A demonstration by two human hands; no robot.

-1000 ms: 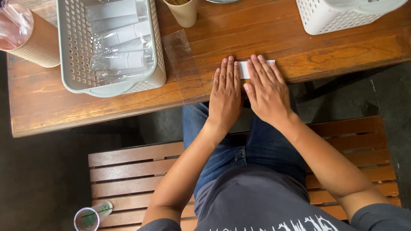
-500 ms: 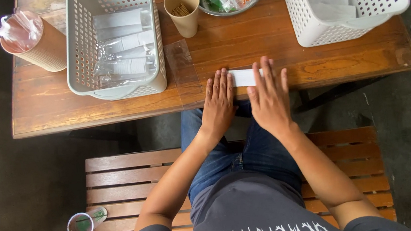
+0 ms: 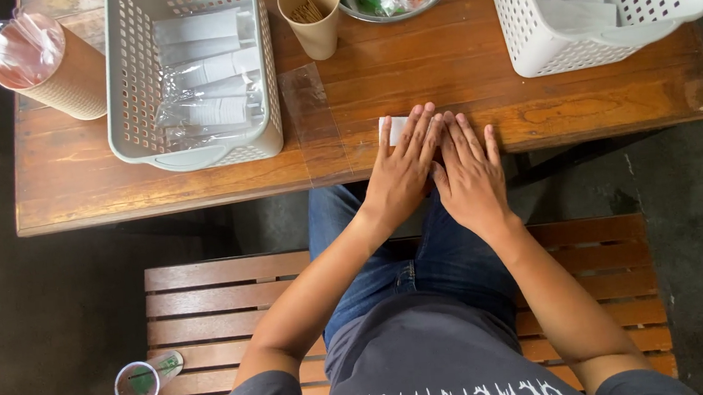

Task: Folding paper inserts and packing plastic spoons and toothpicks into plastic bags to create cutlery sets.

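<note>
At the far left of the worktop (image 3: 156, 193) stands my ribbed brown cup (image 3: 52, 67) with plastic bunched in its mouth, and next to it the grey basket (image 3: 128, 115) holding wrapped white packets. A clear plastic sleeve (image 3: 315, 120) lies flat on the wood between that basket and my hands, with a paper cup of sticks (image 3: 311, 10) behind it.

My left hand (image 3: 400, 176) lies flat, fingers (image 3: 417, 128) spread and pressing down on a small white folded paper (image 3: 396, 127) near the front edge of the worktop. Only its left end shows past my fingertips. My right hand (image 3: 470, 174) lies just beside it, also flat and open, gripping nothing; I cannot tell whether the paper reaches under it.

The paper sits close to the edge above my lap, so a slide toward me could push it off. Uneven pressure from the two palms could skew the crease, I judge. The sleeve is light and loose, and a careless sweep of my left wrist could knock it away or toward the cup of sticks.

Further right sits the white basket (image 3: 576, 51), well apart from my hands.
</note>
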